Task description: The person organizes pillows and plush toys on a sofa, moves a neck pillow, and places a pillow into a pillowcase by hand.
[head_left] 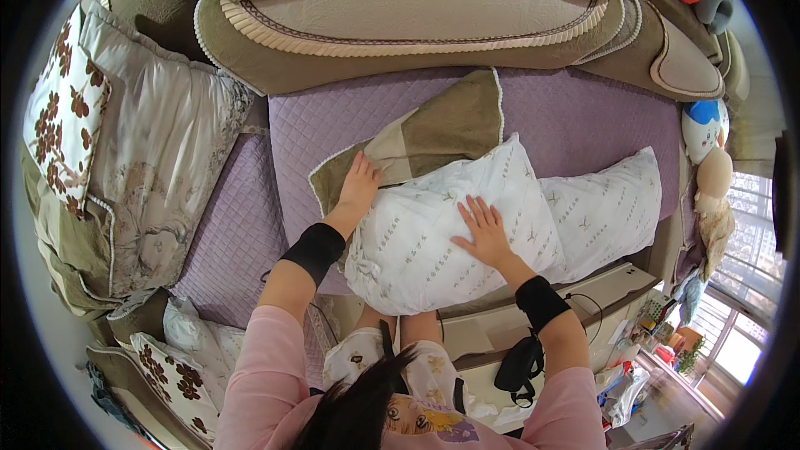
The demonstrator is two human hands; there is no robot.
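A plump white pillow (433,233) with small printed marks lies before me on the bed. My right hand (485,237) rests flat on its top, fingers spread. Beyond it lies a flat olive-and-beige cushion cover (446,129) with white piped edges, its near part hidden under the pillow. My left hand (358,187) lies at the pillow's left corner, fingers stretched out over the cover and gripping nothing that shows. A second white pillow (608,212) with the same print sits to the right, touching the first.
A purple quilted cover (575,117) spreads over the bed. Large olive-and-beige cushions (417,12) line the back. At left are a grey satin pillow (162,150) and a brown-flowered cushion (62,117). Plush toys (707,129) sit at far right. A black bag (518,369) lies near my right arm.
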